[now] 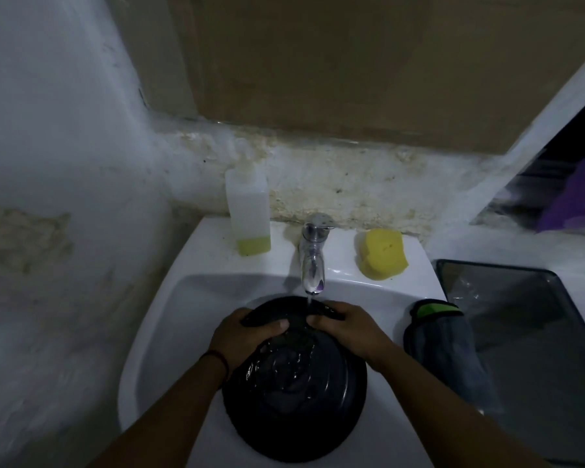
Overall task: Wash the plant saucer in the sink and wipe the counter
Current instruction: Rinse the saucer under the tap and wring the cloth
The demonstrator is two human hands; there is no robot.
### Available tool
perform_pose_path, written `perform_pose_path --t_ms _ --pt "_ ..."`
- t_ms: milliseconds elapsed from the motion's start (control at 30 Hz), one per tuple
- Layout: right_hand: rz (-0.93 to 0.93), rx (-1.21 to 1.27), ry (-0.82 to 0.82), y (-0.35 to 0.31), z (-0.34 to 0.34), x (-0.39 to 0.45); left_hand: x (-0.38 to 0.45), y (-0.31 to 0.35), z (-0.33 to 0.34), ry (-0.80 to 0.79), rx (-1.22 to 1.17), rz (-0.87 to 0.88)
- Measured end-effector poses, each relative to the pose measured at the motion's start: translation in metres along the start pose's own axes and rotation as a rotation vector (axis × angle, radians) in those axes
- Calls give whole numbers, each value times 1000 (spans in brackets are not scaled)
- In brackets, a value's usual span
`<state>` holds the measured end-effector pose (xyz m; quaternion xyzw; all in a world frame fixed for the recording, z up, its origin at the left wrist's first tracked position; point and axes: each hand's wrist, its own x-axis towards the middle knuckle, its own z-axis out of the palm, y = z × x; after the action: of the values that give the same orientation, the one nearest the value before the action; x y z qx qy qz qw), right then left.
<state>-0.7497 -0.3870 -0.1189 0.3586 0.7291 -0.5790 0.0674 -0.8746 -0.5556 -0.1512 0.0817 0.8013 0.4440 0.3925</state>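
A round black plant saucer lies in the white sink, wet, with water pooling in it. Water runs from the chrome tap onto its far rim. My left hand grips the far left rim, thumb inside the saucer. My right hand grips the far right rim just under the stream. A yellow sponge sits on the sink ledge right of the tap. A grey cloth with a green edge hangs over the sink's right rim.
A clear bottle with a little yellow liquid stands on the ledge left of the tap. A dark glass-topped counter adjoins the sink on the right. Stained white walls close in at the left and behind.
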Motion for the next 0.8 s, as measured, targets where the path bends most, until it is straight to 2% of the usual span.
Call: perform_pose_path --t_ms 67,167,300,400,500,567,633,700,800 --pt "-7 -2 59 7 1 -4 -2 2 1 13 -34 -18" --pt "55 81 206 26 5 -16 -8 -2 3 28 -221 -100" --pt "124 376 140 52 20 -30 -15 -17 4 33 -400 -254" --pt "122 435 158 51 21 -30 -24 -27 10 49 -428 -314" --pt "60 357 218 36 17 -25 -31 -19 16 139 -348 -313" --pt "-20 188 229 19 16 -26 -35 -5 20 159 -266 -318" --pt "-124 -42 249 4 17 -28 -39 9 23 102 -292 -358" --pt "-193 -184 274 -4 18 -35 -46 23 24 -16 -497 -436" --pt "-165 -344 301 -10 14 -49 -56 34 25 -149 -631 -543"
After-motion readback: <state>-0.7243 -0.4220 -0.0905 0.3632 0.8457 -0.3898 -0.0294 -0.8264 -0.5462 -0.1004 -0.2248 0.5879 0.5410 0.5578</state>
